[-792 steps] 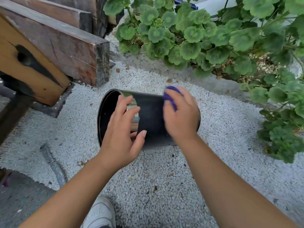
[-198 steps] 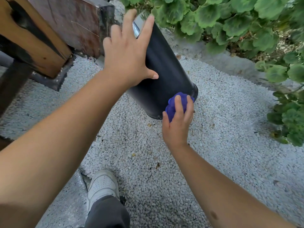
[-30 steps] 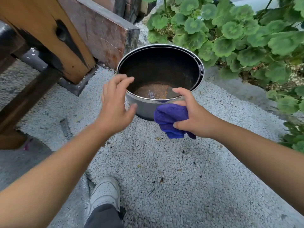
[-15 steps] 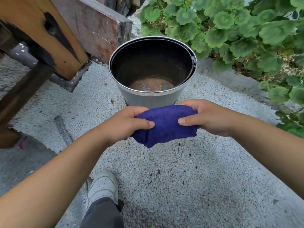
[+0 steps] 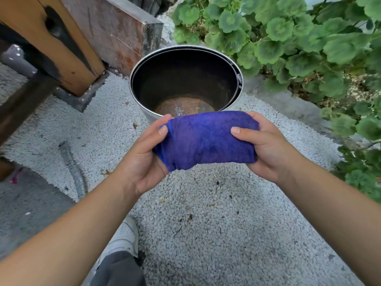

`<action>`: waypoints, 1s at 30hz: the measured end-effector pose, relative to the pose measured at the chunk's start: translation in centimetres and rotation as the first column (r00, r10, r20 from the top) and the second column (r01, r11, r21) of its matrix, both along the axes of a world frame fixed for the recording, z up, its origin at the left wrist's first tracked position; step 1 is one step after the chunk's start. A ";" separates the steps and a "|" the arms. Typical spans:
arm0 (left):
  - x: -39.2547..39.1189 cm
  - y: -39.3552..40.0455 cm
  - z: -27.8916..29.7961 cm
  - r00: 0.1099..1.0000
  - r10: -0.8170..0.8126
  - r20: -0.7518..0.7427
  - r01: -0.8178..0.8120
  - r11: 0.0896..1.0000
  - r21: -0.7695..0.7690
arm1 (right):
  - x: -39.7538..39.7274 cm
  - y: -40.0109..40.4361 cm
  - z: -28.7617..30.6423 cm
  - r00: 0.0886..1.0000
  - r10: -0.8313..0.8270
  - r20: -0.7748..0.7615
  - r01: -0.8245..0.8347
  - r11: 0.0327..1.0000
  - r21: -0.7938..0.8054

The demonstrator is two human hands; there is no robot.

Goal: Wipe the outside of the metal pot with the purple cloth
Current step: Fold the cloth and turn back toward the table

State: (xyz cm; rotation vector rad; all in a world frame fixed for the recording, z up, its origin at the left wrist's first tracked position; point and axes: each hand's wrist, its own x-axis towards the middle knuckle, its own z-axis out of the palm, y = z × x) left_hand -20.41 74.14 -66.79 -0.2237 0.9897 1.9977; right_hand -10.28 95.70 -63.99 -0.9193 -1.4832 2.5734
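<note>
Above gravel point(image 5: 206, 223): two hands point(image 5: 144, 159) grip one purple cloth point(image 5: 206, 141); one metal pot point(image 5: 142, 106).

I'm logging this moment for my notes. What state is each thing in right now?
Metal pot: upright on the gravel, mouth open, rusty bottom, no hand on it.
Purple cloth: folded, held up in front of the pot.
Left hand: grips the cloth's left end.
Right hand: grips the cloth's right end.
Hose: lying on the ground.

Setting: outdoor garden or yard corner.
Evidence: white gravel ground point(image 5: 206, 234); round-leaved green plants point(image 5: 288, 38) far right; weathered timber beams point(image 5: 68, 38) far left; corrugated hose point(image 5: 74, 172) near left.
</note>
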 end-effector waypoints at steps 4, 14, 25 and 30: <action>0.3 1.1 1.3 0.994 0.089 -0.057 -0.094 0.993 -0.079 | 0.1 0.5 1.9 0.998 -0.067 -0.010 0.068 0.996 0.050; 4.3 -0.1 17.3 0.966 0.206 -0.157 -0.248 0.911 -0.329 | 0.3 -1.3 16.6 0.995 0.096 -0.036 -0.085 0.967 0.242; 14.6 -16.1 56.0 0.808 0.414 -0.420 -0.583 0.664 -0.468 | 4.1 -15.2 50.9 0.896 0.440 -0.065 -0.411 0.874 0.260; 20.5 -26.8 67.9 0.698 0.550 -0.459 -0.712 0.469 -0.522 | 4.9 -26.4 61.1 0.740 0.665 -0.102 -0.630 0.738 0.242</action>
